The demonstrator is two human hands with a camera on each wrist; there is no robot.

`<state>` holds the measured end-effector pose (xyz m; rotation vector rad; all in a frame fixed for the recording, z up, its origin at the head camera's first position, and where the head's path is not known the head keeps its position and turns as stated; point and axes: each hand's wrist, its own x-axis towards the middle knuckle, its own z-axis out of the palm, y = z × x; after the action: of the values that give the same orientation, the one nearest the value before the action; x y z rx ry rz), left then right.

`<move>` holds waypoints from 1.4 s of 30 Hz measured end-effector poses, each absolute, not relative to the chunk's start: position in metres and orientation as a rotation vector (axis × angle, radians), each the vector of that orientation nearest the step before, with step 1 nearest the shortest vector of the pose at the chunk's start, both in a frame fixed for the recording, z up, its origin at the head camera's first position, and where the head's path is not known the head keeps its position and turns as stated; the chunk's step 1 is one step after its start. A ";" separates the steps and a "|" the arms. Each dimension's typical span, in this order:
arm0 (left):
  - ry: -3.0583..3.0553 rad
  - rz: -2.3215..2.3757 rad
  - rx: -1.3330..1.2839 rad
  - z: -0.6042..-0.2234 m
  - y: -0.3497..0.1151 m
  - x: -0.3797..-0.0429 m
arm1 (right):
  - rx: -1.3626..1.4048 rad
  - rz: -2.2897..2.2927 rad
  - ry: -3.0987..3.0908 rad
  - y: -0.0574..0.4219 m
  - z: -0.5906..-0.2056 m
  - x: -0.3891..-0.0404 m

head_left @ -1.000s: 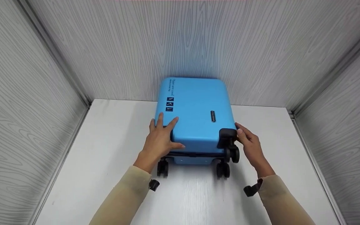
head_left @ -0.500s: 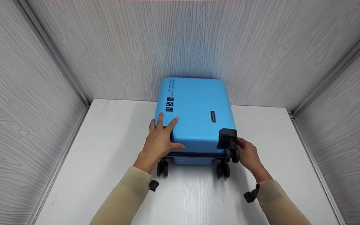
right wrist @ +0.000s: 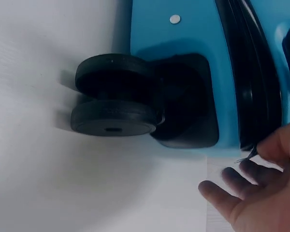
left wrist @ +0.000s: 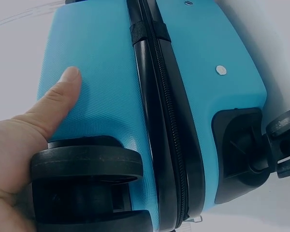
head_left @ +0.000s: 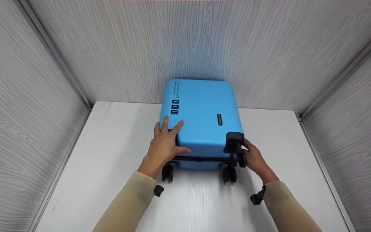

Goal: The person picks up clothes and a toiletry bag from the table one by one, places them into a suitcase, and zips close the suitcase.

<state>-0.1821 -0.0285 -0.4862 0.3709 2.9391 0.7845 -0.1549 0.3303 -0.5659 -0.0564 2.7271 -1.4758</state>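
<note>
A light blue hard-shell suitcase [head_left: 201, 103] lies flat, its wheeled end towards me. My left hand [head_left: 162, 145] rests on its near left corner, fingers spread and straight over the top face. In the left wrist view the thumb [left wrist: 63, 94] lies against the wheeled end, beside a black caster wheel [left wrist: 87, 164]. A black zipper [left wrist: 166, 92] runs round the middle of the case. At the near right corner is my right hand [head_left: 257, 161], partly hidden behind a caster. Its thumb and forefinger pinch a small dark zipper pull [right wrist: 253, 153] in the right wrist view.
The suitcase lies on a white surface [head_left: 121, 135], its far end near the wood-grain back wall [head_left: 192, 38]. Panels rise on the left [head_left: 18, 112] and right [head_left: 353, 129]. Lower casters [head_left: 229, 174] jut out at the near end.
My right hand has moved down from the suitcase's right side to behind the near right caster, mostly in the first half second. The left hand and the suitcase stay in place.
</note>
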 end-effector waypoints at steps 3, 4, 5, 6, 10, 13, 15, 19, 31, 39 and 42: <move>2.942 0.784 0.373 -0.487 -0.029 -0.182 | -0.035 -1.506 2.694 0.333 -0.567 -0.159; 2.943 0.787 0.375 -0.487 -0.029 -0.182 | -0.015 -1.496 2.706 0.334 -0.567 -0.161; 2.943 0.790 0.377 -0.487 -0.029 -0.182 | 0.007 -1.475 2.728 0.335 -0.567 -0.163; 2.944 0.792 0.380 -0.488 -0.029 -0.182 | 0.033 -1.441 2.759 0.335 -0.567 -0.165; 2.945 0.796 0.393 -0.488 -0.029 -0.182 | 0.168 -1.294 2.883 0.335 -0.565 -0.174; 2.950 0.794 0.405 -0.488 -0.029 -0.182 | 0.226 -1.221 2.974 0.334 -0.563 -0.178; 2.956 0.796 0.406 -0.488 -0.029 -0.181 | 0.221 -1.158 3.058 0.334 -0.563 -0.179; 2.967 0.796 0.398 -0.487 -0.030 -0.180 | 0.153 -1.028 3.227 0.332 -0.566 -0.174; 2.973 0.799 0.362 -0.485 -0.030 -0.179 | -0.130 -0.847 3.507 0.328 -0.574 -0.149; 3.001 0.775 0.350 -0.485 -0.028 -0.178 | -0.093 -1.042 3.317 0.329 -0.577 -0.136; 2.996 0.773 0.343 -0.484 -0.026 -0.179 | -0.054 -1.162 3.194 0.332 -0.576 -0.131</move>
<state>-0.1788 -0.0255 -0.4844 0.3430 2.9961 0.7734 -0.1306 0.3316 -0.5759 -0.0537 3.1943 -1.1618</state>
